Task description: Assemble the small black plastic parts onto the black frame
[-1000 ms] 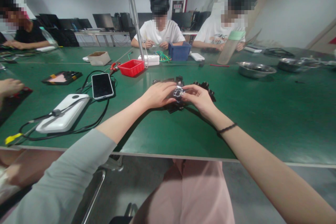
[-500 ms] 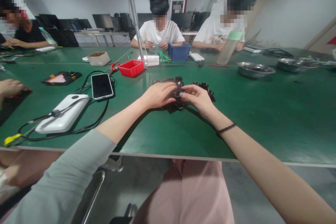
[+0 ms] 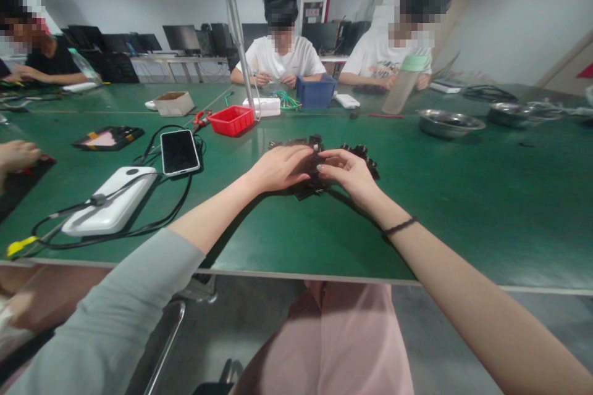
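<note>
My left hand (image 3: 279,168) and my right hand (image 3: 351,173) meet over a heap of small black parts (image 3: 359,152) on the green table (image 3: 463,197). Both hands have their fingers curled together around one small black part (image 3: 314,168), which shows only between the fingertips. The rest of that part is hidden by my fingers. A black band sits on my right wrist.
A phone (image 3: 180,150), a white power bank (image 3: 111,199) and black cables lie at the left. A red bin (image 3: 232,119), a blue bin (image 3: 316,91), a metal pole (image 3: 238,31) and steel bowls (image 3: 450,123) stand farther back. Other people sit across and at the left.
The shiny face of the small part, visible between my fingertips a second ago, is now covered as my fingers closed over it. My arms have stayed in place.
</note>
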The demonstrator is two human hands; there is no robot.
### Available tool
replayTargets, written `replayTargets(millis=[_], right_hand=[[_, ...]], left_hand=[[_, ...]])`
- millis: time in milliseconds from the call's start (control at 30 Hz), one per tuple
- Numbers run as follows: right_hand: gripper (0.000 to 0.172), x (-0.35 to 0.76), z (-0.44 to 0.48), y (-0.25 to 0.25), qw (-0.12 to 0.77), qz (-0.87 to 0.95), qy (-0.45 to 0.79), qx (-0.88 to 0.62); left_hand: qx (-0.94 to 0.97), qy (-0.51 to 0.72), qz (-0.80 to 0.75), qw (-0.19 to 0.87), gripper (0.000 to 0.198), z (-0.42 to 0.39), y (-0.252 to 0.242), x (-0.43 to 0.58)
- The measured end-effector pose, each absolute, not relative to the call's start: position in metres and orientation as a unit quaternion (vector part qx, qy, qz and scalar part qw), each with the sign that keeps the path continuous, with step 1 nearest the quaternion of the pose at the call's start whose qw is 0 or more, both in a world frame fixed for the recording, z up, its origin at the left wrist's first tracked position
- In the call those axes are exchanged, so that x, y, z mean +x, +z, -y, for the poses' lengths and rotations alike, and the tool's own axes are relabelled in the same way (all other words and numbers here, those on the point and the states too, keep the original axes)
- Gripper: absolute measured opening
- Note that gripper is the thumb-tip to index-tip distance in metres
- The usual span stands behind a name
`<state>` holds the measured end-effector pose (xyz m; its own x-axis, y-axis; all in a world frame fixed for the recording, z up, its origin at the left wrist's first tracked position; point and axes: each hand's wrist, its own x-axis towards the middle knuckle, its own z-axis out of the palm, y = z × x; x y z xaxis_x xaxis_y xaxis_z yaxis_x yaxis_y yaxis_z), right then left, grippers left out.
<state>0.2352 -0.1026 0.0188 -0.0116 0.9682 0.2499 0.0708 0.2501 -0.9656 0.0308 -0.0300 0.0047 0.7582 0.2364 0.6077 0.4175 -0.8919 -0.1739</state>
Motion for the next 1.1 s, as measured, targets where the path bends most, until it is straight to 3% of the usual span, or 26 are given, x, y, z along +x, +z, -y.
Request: replayTargets(millis=[533, 1100], right_hand=[[0.051, 0.2361, 0.0998, 0.0168, 0.534, 0.572, 0.444, -0.436], [0.055, 0.2355, 0.1003, 0.0168, 0.530, 0.562, 0.447, -0.450]], left_hand=[[-0.922, -0.325, 0.129, 0.164, 0.042, 0.0322, 0.0064, 0.0309], [-0.922, -0.318, 0.140, 0.172, 0.043, 0.0323, 0.0075, 0.0306]])
